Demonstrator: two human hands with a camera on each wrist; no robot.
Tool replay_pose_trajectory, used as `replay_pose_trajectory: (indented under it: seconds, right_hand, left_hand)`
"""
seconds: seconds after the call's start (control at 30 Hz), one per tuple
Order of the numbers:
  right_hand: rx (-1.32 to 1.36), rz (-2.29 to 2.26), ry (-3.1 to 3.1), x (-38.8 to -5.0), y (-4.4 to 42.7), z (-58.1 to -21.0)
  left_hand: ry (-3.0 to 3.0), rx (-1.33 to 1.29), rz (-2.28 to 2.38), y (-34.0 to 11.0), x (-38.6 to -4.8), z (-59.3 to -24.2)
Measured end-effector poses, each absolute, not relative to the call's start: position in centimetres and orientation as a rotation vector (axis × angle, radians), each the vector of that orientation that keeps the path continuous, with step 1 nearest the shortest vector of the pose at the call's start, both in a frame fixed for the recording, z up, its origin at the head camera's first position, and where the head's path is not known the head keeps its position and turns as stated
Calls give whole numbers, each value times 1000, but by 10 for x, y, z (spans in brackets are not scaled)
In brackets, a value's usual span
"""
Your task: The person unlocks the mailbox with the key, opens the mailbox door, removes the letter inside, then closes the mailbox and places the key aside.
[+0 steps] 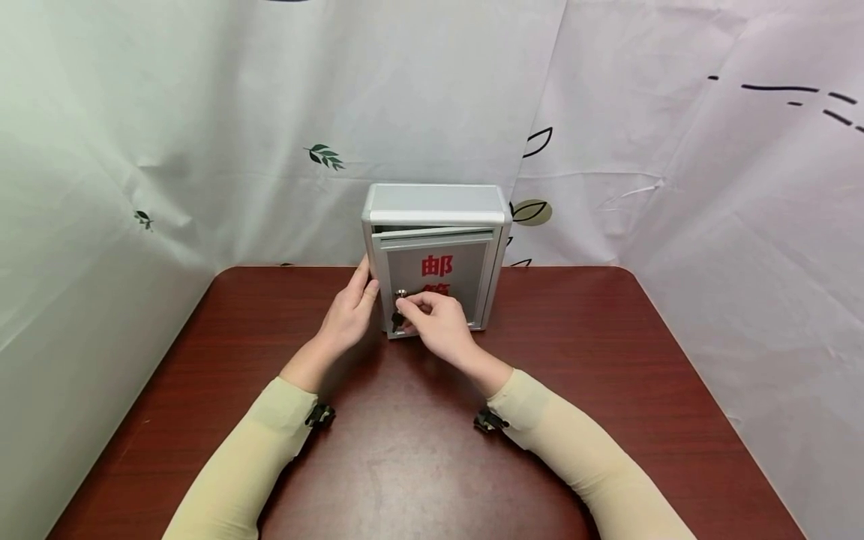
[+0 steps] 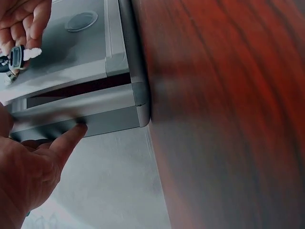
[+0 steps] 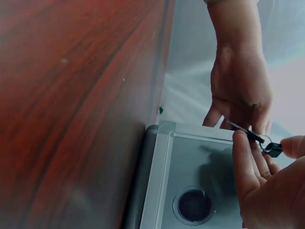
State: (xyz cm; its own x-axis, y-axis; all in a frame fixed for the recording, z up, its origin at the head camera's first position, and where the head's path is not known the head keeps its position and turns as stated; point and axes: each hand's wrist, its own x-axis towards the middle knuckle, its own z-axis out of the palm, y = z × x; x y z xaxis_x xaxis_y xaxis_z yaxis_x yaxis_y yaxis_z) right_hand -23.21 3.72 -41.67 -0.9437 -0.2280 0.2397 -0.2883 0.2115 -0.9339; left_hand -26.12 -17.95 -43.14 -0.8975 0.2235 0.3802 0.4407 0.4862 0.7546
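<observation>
A silver metal box (image 1: 435, 199) with red characters stands upright at the table's back edge, its front door (image 1: 466, 277) ajar along the left and top. My left hand (image 1: 351, 311) rests against the box's left side, fingers nearly straight; the left wrist view shows this hand (image 2: 38, 167) touching the side beside a dark gap. At the door's left edge, my right hand (image 1: 442, 326) pinches a key at the lock (image 1: 401, 293). A second black-headed key (image 2: 17, 56) dangles on a ring. In the right wrist view, my fingers (image 3: 245, 167) lie under the hanging key (image 3: 255, 137).
The reddish-brown wooden table (image 1: 405, 465) extends in front of the box and to both sides. Behind it hangs a white patterned cloth (image 1: 432, 90), close to the box's back. A round fitting (image 3: 194, 205) shows low on the door.
</observation>
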Motion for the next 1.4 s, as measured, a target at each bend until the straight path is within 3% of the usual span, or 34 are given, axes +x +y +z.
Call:
replay_pose_trajectory:
  seconds: [1.4]
  right_hand:
    - [825,1746,-2614,-182,127,-417]
  left_hand:
    - [-2522,-525,-1304,-178,-262,-430]
